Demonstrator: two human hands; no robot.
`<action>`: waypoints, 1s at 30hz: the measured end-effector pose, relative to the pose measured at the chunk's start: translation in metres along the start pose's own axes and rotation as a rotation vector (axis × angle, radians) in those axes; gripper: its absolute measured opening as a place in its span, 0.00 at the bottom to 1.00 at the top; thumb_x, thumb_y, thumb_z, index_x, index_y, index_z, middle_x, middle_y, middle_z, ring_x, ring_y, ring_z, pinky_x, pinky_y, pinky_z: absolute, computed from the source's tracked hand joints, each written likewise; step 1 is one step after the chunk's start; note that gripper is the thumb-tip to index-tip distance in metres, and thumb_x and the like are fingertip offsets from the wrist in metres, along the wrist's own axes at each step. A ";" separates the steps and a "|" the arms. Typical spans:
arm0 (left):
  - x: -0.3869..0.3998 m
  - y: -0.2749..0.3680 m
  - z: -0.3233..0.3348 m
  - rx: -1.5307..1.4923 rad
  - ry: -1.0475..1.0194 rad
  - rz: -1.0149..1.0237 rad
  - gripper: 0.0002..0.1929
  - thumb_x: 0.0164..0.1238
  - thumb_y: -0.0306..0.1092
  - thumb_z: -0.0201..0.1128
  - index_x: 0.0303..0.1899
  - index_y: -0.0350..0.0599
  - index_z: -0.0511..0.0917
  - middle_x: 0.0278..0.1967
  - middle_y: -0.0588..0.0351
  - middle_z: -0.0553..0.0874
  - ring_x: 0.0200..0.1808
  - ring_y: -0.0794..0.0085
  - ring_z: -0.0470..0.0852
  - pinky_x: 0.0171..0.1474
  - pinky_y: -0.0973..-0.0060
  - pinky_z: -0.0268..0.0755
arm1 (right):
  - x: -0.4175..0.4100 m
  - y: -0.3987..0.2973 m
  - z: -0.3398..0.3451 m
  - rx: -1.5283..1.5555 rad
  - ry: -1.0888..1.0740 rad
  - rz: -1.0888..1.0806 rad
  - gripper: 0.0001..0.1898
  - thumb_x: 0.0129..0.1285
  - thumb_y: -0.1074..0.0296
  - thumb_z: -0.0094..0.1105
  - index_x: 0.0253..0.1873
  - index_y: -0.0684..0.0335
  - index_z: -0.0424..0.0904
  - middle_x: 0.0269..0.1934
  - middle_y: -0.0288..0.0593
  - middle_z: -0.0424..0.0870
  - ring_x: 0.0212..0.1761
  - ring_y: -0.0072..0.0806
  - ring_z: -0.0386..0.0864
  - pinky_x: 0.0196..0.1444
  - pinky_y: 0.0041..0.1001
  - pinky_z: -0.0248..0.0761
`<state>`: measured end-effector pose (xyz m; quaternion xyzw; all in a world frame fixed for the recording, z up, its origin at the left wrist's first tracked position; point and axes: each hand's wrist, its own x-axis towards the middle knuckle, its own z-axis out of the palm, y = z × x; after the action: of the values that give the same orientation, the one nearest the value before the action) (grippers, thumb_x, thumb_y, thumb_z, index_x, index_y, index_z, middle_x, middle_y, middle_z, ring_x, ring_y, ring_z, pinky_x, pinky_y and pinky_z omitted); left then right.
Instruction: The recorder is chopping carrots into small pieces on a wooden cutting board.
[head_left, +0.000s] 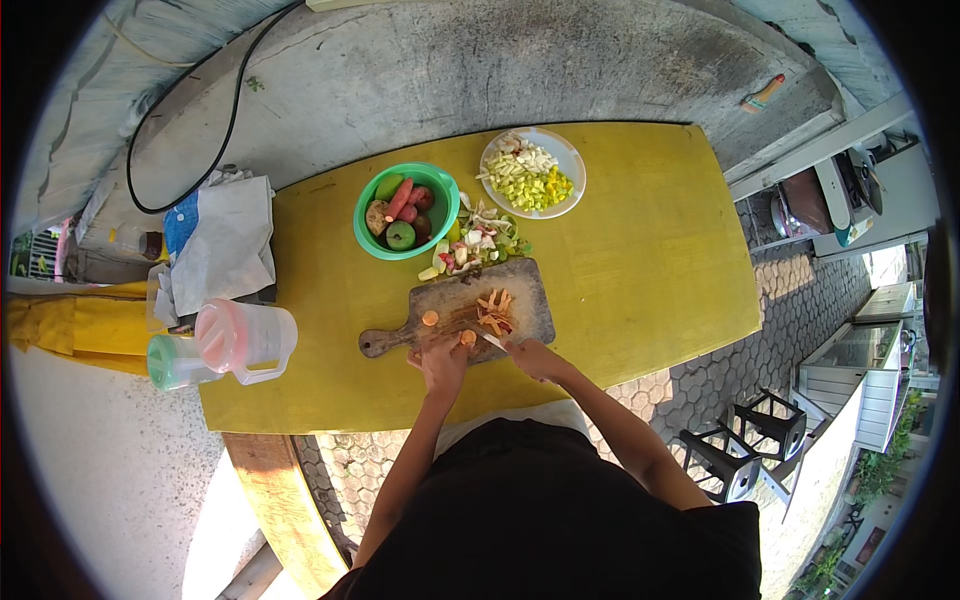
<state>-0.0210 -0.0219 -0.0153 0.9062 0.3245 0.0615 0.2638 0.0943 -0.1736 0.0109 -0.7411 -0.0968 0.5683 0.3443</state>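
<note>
On the yellow table lies a wooden cutting board (534, 300) with a handle at its left. My right hand (536, 360) grips a kitchen knife (493, 340), its blade reaching left over the board. My left hand (442, 364) is at the board's lower edge with its fingertips together, close to a round carrot piece (468, 337); whether it holds carrot is hidden by the fingers. Another orange carrot piece (430, 318) lies farther up the board. Orange peelings (495, 311) are heaped near the board's middle.
Beyond the board are vegetable scraps (480, 240), a green bowl (361, 232) of whole vegetables and a white plate (577, 169) of chopped vegetables. Two plastic pitchers, one pink-lidded (259, 341) and one green-lidded (176, 364), stand at the left. A concrete wall (450, 75) borders the table's far edge.
</note>
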 end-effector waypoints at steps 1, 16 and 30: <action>0.000 0.000 0.000 -0.003 -0.017 0.005 0.13 0.50 0.42 0.66 0.36 0.49 0.84 0.34 0.59 0.84 0.51 0.69 0.71 0.56 0.58 0.44 | -0.002 -0.004 0.003 -0.024 0.016 0.014 0.30 0.65 0.41 0.38 0.15 0.57 0.56 0.08 0.33 0.56 0.06 0.23 0.57 0.09 0.26 0.51; -0.001 -0.001 0.002 -0.071 -0.065 -0.089 0.13 0.51 0.42 0.66 0.40 0.52 0.84 0.41 0.65 0.83 0.53 0.71 0.69 0.56 0.57 0.42 | 0.011 -0.010 -0.020 -0.301 0.025 -0.041 0.34 0.63 0.42 0.39 0.19 0.72 0.71 0.16 0.55 0.74 0.14 0.42 0.73 0.17 0.36 0.66; 0.000 -0.002 -0.004 -0.006 -0.098 -0.057 0.13 0.52 0.41 0.65 0.42 0.57 0.83 0.41 0.67 0.82 0.51 0.72 0.69 0.55 0.57 0.43 | -0.010 -0.021 -0.026 -0.208 -0.247 0.047 0.32 0.63 0.37 0.39 0.14 0.57 0.57 0.08 0.31 0.55 0.06 0.22 0.56 0.10 0.25 0.51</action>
<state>-0.0236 -0.0186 -0.0126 0.8977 0.3368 0.0105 0.2840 0.1195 -0.1734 0.0346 -0.6994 -0.1791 0.6497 0.2380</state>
